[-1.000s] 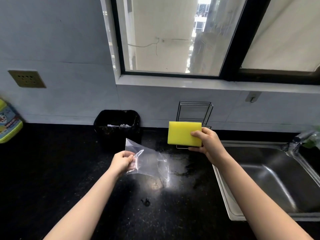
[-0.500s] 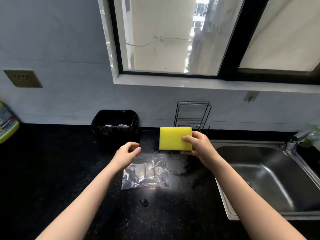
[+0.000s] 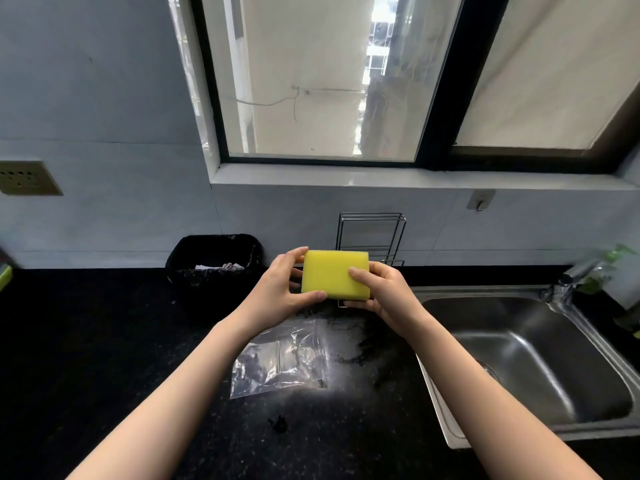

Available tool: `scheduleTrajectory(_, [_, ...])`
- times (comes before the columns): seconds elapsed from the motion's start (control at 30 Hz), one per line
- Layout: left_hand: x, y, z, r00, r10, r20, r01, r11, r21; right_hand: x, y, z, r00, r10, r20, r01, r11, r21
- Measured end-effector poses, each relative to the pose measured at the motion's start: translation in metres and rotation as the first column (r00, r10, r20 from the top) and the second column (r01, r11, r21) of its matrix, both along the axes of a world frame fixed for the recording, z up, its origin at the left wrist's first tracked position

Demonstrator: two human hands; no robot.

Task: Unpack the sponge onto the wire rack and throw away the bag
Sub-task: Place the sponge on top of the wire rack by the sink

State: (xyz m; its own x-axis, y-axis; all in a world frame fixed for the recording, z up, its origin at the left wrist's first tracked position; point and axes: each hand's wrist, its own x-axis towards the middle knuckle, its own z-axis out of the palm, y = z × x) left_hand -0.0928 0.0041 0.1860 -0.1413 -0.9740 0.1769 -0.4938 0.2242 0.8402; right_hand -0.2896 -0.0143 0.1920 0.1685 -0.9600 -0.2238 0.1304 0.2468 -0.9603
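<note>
a: two hands on one sponge (image 3: 334,274), at the centre of the frame. why both?

b: my guess is to square it up before it goes down. the left hand (image 3: 277,292) has its thumb along the lower left edge and fingers curled over the top left corner; the right hand (image 3: 379,292) presses a thumb on the yellow face and cups the right end from behind. both sets of fingers are closed on the sponge, neither is spread wide.

a: and the wire rack (image 3: 370,237)?

b: just behind the sponge, against the wall under the window sill. only its upright back frame and a bit of the base show; the hands hide the shelf, so i cannot tell how near the sponge is to it.

a: the bag (image 3: 280,362)?

b: lying flat and empty on the black counter (image 3: 104,358), below the hands in the lower middle, touched by nobody. it looks parked there so both hands are free.

a: where does it go?

b: the black bin (image 3: 214,268), left of centre by the wall, stands open near the left hand. that step is not yet done. the sink (image 3: 540,362) at the right plays no part.
</note>
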Motion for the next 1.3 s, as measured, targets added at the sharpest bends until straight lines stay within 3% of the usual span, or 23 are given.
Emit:
scheduleTrajectory(0.17, [-0.022,-0.025,-0.003,1.0,0.025,-0.004,-0.025,1.0,0.009,-0.013,-0.016,0.002,0.983,-0.151,-0.103,0.144,0.987,-0.076])
scheduleTrajectory(0.33, [-0.049,-0.058,-0.009,0.996,0.074,0.045,-0.075,0.997,0.027,-0.023,-0.046,-0.004,0.904,-0.349,-0.249,0.318,0.935,-0.155])
scheduleTrajectory(0.5, [-0.068,-0.093,-0.004,0.993,0.101,0.055,-0.103,0.994,0.045,-0.04,-0.081,-0.008,0.881,-0.322,-0.347,0.262,0.942,-0.21])
scheduleTrajectory(0.73, [-0.093,-0.156,0.002,0.989,0.116,0.09,-0.118,0.993,0.013,-0.066,-0.142,-0.01,0.722,-0.23,-0.652,0.059,0.96,-0.274])
scheduleTrajectory(0.93, [-0.108,-0.197,-0.006,0.972,0.155,0.177,-0.159,0.987,0.01,-0.072,-0.177,-0.004,0.665,-0.273,-0.695,0.052,0.945,-0.322])
scheduleTrajectory(1.03, [-0.111,-0.209,-0.014,0.947,0.171,0.274,-0.179,0.984,0.005,-0.072,-0.188,-0.011,0.637,-0.323,-0.7,0.079,0.93,-0.358])
scheduleTrajectory(1.17, [-0.116,-0.214,-0.02,0.845,0.195,0.498,-0.163,0.981,-0.107,-0.078,-0.197,-0.02,0.577,-0.369,-0.729,0.086,0.914,-0.396])
scheduleTrajectory(1.3, [-0.118,-0.222,-0.017,0.783,0.23,0.578,-0.168,0.973,-0.159,-0.08,-0.205,-0.016,0.531,-0.355,-0.769,0.037,0.917,-0.398])
